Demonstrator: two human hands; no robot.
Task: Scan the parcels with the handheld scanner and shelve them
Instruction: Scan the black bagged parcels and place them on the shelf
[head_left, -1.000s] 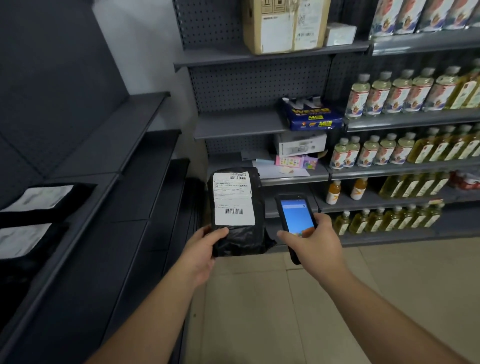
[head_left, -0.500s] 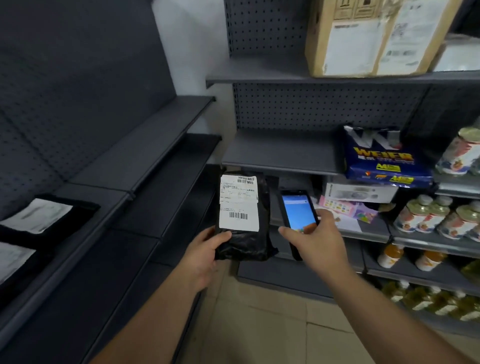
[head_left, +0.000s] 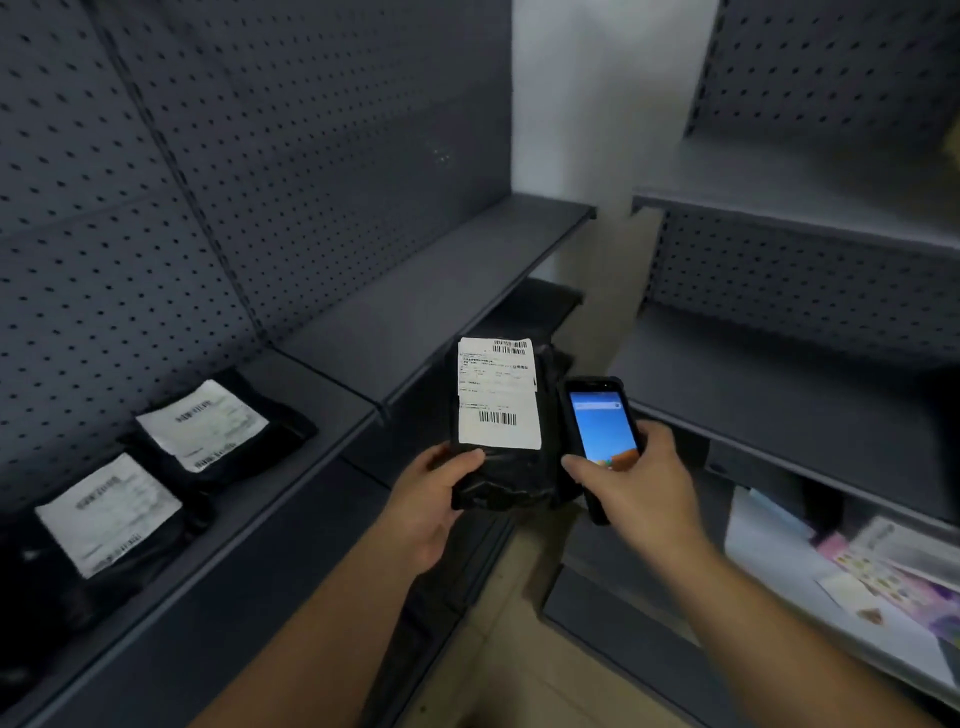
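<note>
View swung left toward shelved parcels (head_left: 156, 467), left hand (head_left: 431, 504) gripping parcel (head_left: 501, 431), right hand (head_left: 639, 483) gripping scanner (head_left: 600, 431)

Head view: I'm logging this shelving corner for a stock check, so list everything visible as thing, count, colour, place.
Held parcel: 1, black, white label, upright at centre.
Handheld scanner: 1, black, blue screen lit, right of the parcel.
Shelved parcels: 2, black, white labels, flat on the left shelf.
Shelf units: 2, grey, pegboard backs, left and right.
Paper goods: several, white and pink, blurred, lower right shelf.
Left hand: grips the parcel's bottom.
Right hand: holds the scanner.
</note>
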